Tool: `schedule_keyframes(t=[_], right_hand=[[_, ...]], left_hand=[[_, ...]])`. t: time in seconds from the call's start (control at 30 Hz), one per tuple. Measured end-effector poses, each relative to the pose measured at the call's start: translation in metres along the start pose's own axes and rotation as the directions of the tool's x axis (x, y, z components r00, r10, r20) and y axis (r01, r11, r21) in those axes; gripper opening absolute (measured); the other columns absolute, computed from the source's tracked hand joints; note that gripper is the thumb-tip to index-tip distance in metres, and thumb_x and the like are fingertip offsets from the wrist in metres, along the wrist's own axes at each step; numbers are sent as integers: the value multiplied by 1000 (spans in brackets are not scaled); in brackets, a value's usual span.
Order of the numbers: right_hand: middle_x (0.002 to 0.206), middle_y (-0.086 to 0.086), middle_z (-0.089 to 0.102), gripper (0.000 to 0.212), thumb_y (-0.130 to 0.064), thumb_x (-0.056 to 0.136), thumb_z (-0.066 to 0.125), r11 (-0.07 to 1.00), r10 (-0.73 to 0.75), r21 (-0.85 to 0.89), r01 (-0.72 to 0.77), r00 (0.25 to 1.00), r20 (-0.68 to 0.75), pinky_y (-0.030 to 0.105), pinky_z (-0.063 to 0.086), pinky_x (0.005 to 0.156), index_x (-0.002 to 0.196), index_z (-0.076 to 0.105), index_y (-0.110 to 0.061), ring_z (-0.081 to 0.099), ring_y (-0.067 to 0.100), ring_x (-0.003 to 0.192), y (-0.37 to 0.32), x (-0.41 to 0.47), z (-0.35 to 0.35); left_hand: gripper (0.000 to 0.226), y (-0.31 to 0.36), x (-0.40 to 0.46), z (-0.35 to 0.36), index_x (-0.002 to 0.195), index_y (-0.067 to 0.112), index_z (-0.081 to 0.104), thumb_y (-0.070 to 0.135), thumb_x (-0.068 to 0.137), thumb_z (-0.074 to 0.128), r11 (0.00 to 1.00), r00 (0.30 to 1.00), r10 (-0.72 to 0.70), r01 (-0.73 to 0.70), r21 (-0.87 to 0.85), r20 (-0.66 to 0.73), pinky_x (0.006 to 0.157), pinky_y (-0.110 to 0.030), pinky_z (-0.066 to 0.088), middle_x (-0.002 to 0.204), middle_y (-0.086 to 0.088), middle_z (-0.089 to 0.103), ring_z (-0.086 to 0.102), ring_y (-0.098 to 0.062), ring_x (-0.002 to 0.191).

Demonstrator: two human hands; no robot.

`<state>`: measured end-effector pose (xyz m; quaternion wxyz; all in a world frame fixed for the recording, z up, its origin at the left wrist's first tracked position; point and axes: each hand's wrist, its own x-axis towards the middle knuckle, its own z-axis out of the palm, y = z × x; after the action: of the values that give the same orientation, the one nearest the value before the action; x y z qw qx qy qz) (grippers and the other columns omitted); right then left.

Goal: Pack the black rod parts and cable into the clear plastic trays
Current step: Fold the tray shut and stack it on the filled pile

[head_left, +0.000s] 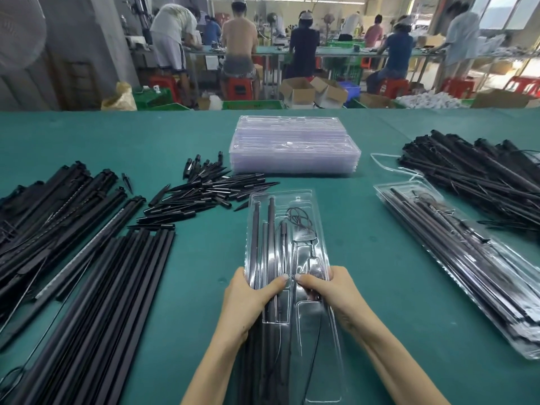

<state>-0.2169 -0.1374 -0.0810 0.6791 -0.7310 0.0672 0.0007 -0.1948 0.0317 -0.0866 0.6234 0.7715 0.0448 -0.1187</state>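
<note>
Midway through one pack, judging by the layout: clear plastic tray [289, 258] lying lengthwise at the near centre of the green counter [365, 258], already loaded with black rod parts [270, 229] in the left channels and a thin black cable [296, 214] looped near the far end, trailing down the right side toward the near edge. Left hand [251, 299] gripping the tray's left edge, fingers curled under the rim, thumb laid across the top over the rods. Right hand [330, 293] gripping the right edge the same way, thumb pressing down beside the left thumb, tips almost touching at the tray's midline. Both forearms reaching in from the near edge, converging on the tray, wrists low. Looks like a pressing or seating step, snapping the parts or a clear cover home; whether a lid sits on top, hard to tell through the glare. Next move probably calls for firm, even thumb pressure along the length, cable tucked inside the rim first, then a lift to the right onto the finished packs [455, 258] lying just beside. Fresh supply in reach: stack of empty trays [295, 150] at far centre, long rods [96, 287] at near left, pointed spikes [204, 191] between those and the stack, another heap of rods [473, 168] at far right
</note>
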Motion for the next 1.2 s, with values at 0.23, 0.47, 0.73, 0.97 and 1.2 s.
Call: schedule_keyframes(t=[0.23, 0.47, 0.73, 0.97, 1.2], right_hand=[[58, 6, 56, 27, -17, 81, 72, 998, 68, 10, -68, 997, 38, 22, 41, 57, 58, 60, -13, 50, 15, 55, -2, 1, -3], [64, 4, 68, 25, -24, 86, 67, 986, 168, 6, -168, 985, 43, 16, 46, 54, 65, 67, -11, 61, 10, 57, -2, 3, -3], [48, -1, 53, 29, -7, 86, 65, 990, 121, 78, -119, 993, -15, 10, 32, 40, 59, 55, -7, 46, 4, 39, -2, 1, -1], [50, 3, 57, 19, -1, 82, 67, 980, 117, 172, -101, 990, -81, 14, 39, 46, 64, 61, -3, 47, 7, 42, 1, 4, 5], [62, 2, 64, 22, -31, 74, 71, 990, 113, 66, -123, 984, 134, 18, 45, 59, 59, 67, -15, 55, 10, 56, -1, 6, -5]], left_hand=[[95, -3, 2, 1, 135, 10, 44, 58, 61, 81, 1000, 999, 9, -9, 3, -41, 104, -43, 43, 134, -5, 55, 53, -22, 123], [90, -1, 1, 2, 133, 13, 44, 55, 63, 82, 999, 999, 14, -12, 37, -48, 105, -38, 42, 137, 1, 51, 51, -20, 123], [72, 1, -1, 2, 119, 18, 52, 53, 63, 82, 998, 999, 0, 2, 56, -34, 97, -37, 48, 121, 2, 62, 60, -14, 109], [83, 2, -2, 4, 127, 14, 46, 57, 65, 78, 992, 997, 33, -25, 121, -66, 102, -38, 44, 133, -1, 54, 52, -20, 120], [68, 1, 2, -1, 115, 14, 55, 48, 64, 84, 999, 998, -30, 32, 41, -51, 98, -43, 47, 118, -3, 63, 60, -20, 108]])
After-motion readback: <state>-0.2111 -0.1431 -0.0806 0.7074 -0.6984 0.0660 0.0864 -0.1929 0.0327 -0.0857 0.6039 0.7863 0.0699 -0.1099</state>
